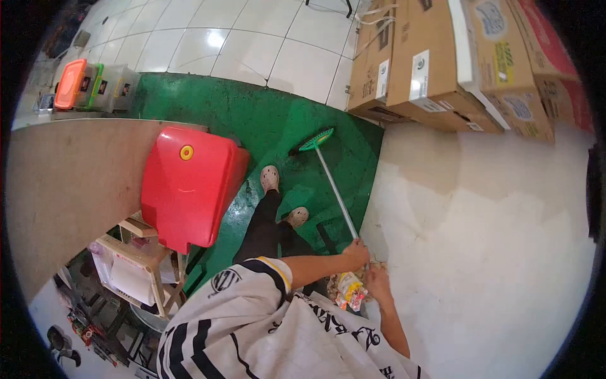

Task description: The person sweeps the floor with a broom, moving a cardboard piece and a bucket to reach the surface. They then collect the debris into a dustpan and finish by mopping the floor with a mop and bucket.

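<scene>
A broom with a green head [319,139] and a pale metal handle [334,189] slants across the view, its head down on the green floor [265,104]. My left hand [356,252] is closed around the upper part of the handle. Closer to my body, my right hand [379,282] is closed at the handle's end, though the end itself is mostly hidden by my fingers. Beside and below my hands are colourful yellow and orange packets [350,289], partly covered by my shirt. My two feet in beige clogs [270,179] stand left of the handle.
A red lidded bin [189,183] stands left of my legs, near a partition [76,189] and a beige plastic frame [136,271]. Cardboard boxes [429,69] are stacked at the upper right above a white wall [480,208]. Plastic tubs [95,88] sit at the upper left. White tiles [246,54] border the green floor.
</scene>
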### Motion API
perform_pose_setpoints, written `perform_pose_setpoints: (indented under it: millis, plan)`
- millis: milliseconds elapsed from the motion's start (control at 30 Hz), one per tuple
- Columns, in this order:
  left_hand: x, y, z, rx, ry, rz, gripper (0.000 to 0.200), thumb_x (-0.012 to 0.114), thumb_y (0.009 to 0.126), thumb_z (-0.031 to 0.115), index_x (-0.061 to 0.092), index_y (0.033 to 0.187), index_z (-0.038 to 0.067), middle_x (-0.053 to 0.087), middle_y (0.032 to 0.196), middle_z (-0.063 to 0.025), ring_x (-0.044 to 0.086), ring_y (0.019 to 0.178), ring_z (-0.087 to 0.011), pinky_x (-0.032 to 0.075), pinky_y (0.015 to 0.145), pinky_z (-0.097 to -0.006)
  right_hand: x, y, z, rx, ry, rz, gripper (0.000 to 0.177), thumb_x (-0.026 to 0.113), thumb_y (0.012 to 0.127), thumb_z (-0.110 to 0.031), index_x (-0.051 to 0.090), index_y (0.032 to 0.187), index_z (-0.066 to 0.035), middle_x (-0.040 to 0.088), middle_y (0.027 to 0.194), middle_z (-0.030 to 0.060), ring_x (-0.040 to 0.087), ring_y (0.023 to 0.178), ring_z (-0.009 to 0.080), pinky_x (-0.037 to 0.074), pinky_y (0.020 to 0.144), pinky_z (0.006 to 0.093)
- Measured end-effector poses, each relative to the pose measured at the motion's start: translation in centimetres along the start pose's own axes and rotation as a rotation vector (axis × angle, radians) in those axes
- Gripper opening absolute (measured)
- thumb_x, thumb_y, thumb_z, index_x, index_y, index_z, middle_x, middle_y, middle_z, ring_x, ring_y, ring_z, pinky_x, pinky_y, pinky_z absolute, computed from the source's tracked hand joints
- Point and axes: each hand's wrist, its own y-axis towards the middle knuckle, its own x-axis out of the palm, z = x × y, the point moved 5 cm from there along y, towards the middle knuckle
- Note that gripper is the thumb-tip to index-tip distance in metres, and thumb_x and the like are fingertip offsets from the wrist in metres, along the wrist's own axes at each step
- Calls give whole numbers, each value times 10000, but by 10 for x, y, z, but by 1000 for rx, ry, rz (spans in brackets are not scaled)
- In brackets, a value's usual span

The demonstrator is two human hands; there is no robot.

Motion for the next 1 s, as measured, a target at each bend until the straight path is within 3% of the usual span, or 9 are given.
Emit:
perform_pose_setpoints:
  millis: [100,167,233,300,467,633,700,800,1000]
  plan:
    - [-31,-15,-65,-134,-13,-242,327,568,758,215,649,964,-26,609,1035,-175,487,1086,-368,355,928,-520,35,65,-34,-68,142,25,237,430,865,-161,585,922,9,581,779,273,557,761,457,434,646,498]
    - [-24,-21,-140,-319,94,-58,309,559,767,207,653,963,-13,609,1050,-162,471,1119,-367,363,927,-503,29,128,-95,-19,235,28,252,432,876,-177,587,875,22,582,806,274,548,777,464,429,641,498]
    - [-62,-40,-216,-294,205,52,289,528,780,200,661,964,20,600,1065,-176,418,1192,-354,366,940,-475,21,192,-160,-14,179,-74,276,433,888,-204,584,913,26,587,879,270,547,849,453,436,695,484]
    - [-106,-57,-282,-444,326,126,314,507,797,206,627,1038,44,510,1211,-188,404,1202,-364,329,976,-485,26,260,-211,-36,258,-7,343,388,897,-262,601,952,0,593,941,257,549,902,440,446,768,475]
    - [-224,-126,-336,-581,133,575,488,498,781,85,425,1263,58,431,1286,-214,390,1197,-414,308,996,-510,-41,337,-323,-164,195,33,296,423,877,-254,612,970,-46,596,937,246,559,891,430,453,755,471]
    - [-267,-199,-308,-645,-413,704,552,476,779,-7,347,1315,37,478,1235,-232,450,1162,-384,362,970,-472,-85,258,-267,-137,188,36,299,441,885,-264,597,1039,-60,606,825,216,579,792,402,457,685,438]
    - [-262,-231,-298,-755,-569,589,454,491,813,46,421,1260,2,545,1140,-239,525,1080,-362,418,930,-399,-93,197,-210,-167,154,143,326,456,885,-280,588,1118,-93,609,827,217,595,798,381,465,694,423]
    - [-258,-275,-271,-769,-669,715,363,519,814,67,520,1164,-27,580,1109,-216,560,1053,-331,433,916,-352,-120,118,-152,94,204,59,309,479,870,-281,625,1035,-64,617,870,217,595,788,396,472,701,435]
    - [-258,-307,-270,-862,-668,798,362,522,803,51,520,1158,-23,604,1063,-220,589,1005,-332,464,855,-360,-109,171,-56,32,57,57,298,442,873,-257,615,881,-15,614,818,221,599,775,391,469,687,455]
